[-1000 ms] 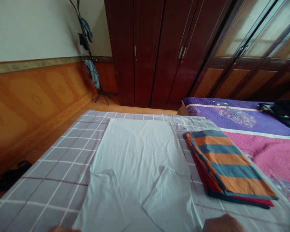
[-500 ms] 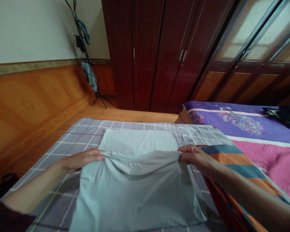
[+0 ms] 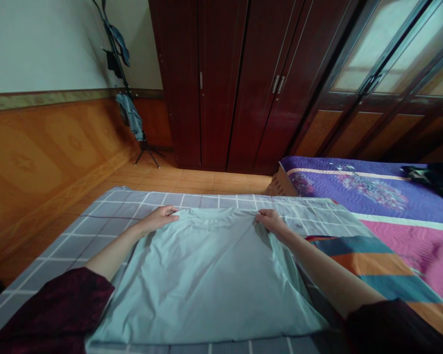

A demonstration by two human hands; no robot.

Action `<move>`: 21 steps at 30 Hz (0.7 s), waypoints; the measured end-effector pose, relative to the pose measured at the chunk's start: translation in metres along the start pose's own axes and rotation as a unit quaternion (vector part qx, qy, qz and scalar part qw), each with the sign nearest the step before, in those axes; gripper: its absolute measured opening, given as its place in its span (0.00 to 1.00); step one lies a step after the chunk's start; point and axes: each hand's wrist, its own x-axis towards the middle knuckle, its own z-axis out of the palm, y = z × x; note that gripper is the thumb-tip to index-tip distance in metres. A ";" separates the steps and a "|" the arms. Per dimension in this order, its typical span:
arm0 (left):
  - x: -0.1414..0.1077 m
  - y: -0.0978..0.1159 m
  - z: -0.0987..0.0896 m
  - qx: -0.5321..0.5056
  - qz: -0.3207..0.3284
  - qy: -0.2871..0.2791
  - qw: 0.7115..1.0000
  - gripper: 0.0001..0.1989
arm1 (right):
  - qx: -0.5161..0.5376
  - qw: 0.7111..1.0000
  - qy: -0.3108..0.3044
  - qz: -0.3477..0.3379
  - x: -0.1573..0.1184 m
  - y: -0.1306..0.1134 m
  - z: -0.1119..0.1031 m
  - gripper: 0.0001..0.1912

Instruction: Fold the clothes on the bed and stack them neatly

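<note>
A pale mint T-shirt (image 3: 214,280) is spread in front of me, its ribbed neckline at the far end and its lower edge close to me. My left hand (image 3: 161,217) pinches the shirt's far left shoulder between thumb and fingers. At the far right shoulder my right hand (image 3: 270,219) grips the cloth the same way. Soft creases run across the front of the shirt. Underneath lies a grey checked sheet (image 3: 77,246). The white piece of cloth that lay beyond the shirt is now covered by it.
A cloth with orange and teal stripes (image 3: 369,265) lies to the right. Beyond it is a purple and pink quilted bed cover (image 3: 384,191) with dark clothing (image 3: 433,179) on it. A dark red wardrobe (image 3: 221,88) stands ahead, a coat stand (image 3: 125,88) at the far left.
Both hands have moved forward, away from me, carrying the shirt's neckline to the far side. The shirt is stretched out flatter and hides the white cloth.
</note>
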 end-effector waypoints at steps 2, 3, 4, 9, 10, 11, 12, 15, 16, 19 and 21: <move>-0.010 -0.004 -0.004 0.020 0.004 0.048 0.999 0.31 | -0.024 1.000 0.004 -0.018 -0.003 0.001 -0.004 0.12; -0.019 -0.006 -0.007 0.034 0.004 0.072 0.997 0.32 | -0.035 0.999 0.007 -0.028 -0.008 0.002 -0.006 0.14; -0.030 -0.009 -0.010 0.053 0.004 0.092 0.994 0.33 | -0.047 0.998 0.010 -0.038 -0.014 0.003 -0.009 0.17; -0.119 -0.040 -0.016 0.160 -0.020 0.116 0.980 0.30 | -0.124 0.988 0.021 -0.091 -0.072 0.023 -0.026 0.27; -0.139 -0.049 -0.015 0.158 -0.035 0.105 0.981 0.29 | -0.139 0.985 0.024 -0.099 -0.087 0.030 -0.029 0.27; -0.159 -0.059 -0.013 0.152 -0.047 0.094 0.983 0.28 | -0.156 0.982 0.026 -0.107 -0.102 0.037 -0.031 0.27; -0.177 -0.068 -0.011 0.145 -0.055 0.087 0.984 0.27 | -0.178 0.977 0.027 -0.115 -0.117 0.045 -0.032 0.26; -0.218 -0.087 -0.002 0.144 -0.066 0.085 0.984 0.26 | -0.273 0.954 0.022 -0.120 -0.154 0.065 -0.033 0.21; -0.226 -0.089 0.001 0.148 -0.068 0.089 0.983 0.24 | -0.305 0.945 0.020 -0.115 -0.164 0.070 -0.033 0.18; -0.238 -0.083 0.010 0.156 -0.065 0.086 0.982 0.20 | -0.362 0.927 0.027 -0.092 -0.182 0.074 -0.029 0.11; -0.239 -0.072 0.014 0.154 -0.049 0.080 0.983 0.17 | -0.379 0.921 0.037 -0.081 -0.189 0.074 -0.027 0.09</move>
